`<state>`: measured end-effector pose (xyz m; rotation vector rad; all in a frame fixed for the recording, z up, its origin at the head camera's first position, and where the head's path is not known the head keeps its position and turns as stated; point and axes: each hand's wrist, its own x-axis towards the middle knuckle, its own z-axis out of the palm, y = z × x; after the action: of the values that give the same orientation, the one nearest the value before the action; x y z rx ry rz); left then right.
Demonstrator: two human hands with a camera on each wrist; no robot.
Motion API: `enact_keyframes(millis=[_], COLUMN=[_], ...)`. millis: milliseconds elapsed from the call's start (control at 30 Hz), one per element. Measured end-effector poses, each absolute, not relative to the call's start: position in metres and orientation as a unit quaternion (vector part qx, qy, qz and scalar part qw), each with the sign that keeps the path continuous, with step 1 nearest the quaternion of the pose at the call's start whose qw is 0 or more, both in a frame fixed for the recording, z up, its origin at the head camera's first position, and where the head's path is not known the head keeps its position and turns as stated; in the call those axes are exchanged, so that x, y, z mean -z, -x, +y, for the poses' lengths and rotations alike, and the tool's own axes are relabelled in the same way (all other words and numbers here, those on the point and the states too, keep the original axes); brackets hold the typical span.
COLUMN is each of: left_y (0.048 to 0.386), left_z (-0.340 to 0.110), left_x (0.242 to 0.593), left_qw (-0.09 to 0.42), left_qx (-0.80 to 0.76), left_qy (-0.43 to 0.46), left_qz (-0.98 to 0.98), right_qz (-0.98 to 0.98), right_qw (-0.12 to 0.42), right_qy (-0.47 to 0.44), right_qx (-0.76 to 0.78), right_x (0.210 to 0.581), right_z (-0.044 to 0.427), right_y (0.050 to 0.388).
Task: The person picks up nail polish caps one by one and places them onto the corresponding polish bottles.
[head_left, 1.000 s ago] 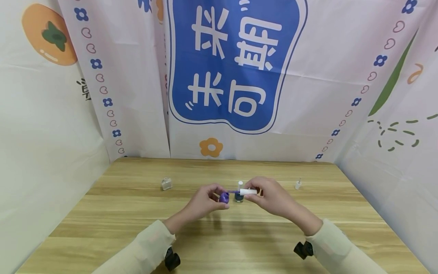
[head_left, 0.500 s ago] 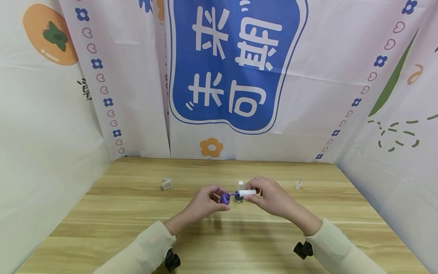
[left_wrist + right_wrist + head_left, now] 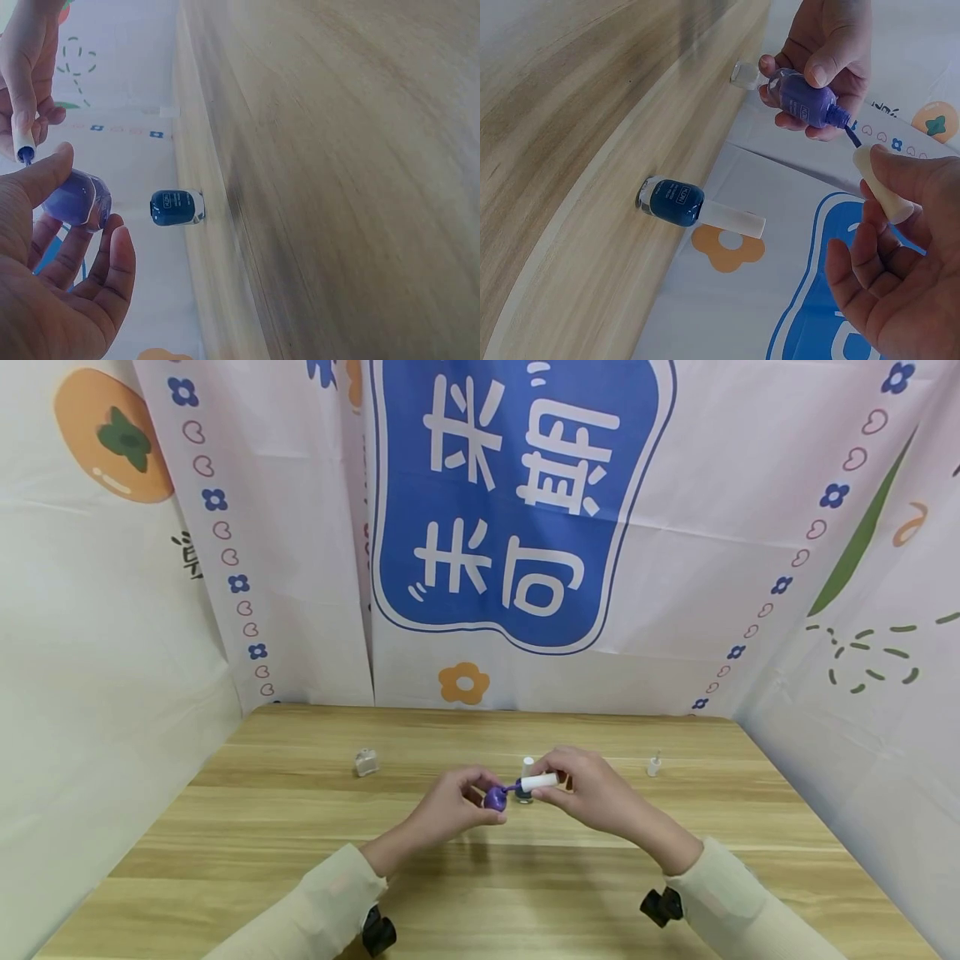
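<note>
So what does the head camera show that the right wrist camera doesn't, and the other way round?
Only the head view shows the loose cap standing toward the right, the left sleeve and the right sleeve.

Only the right wrist view shows lettering on the purple bottle and capped teal bottle.

Both show those bottles, the left hand holding the purple bottle, the right hand pinching the white cap with its brush, the clear bottle and the table.
</note>
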<state>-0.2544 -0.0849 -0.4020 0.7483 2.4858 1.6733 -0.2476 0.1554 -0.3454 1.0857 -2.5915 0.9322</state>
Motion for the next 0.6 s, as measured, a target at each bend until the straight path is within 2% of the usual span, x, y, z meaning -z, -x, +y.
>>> enact_keyframes(millis=[600], left_y=[0.2506], left_z=[-0.0803], left_x=[0.4018], left_qw=[0.028], left_qx=[-0.535], left_qy=[-0.257], left_qz=[0.804], right_qz=[-0.856], right_qw=[0.049], right_qy=[-0.349], right_qx=[-0.379], right_x=[0.3448], right_z=[0.1478], right_y=[0.2463])
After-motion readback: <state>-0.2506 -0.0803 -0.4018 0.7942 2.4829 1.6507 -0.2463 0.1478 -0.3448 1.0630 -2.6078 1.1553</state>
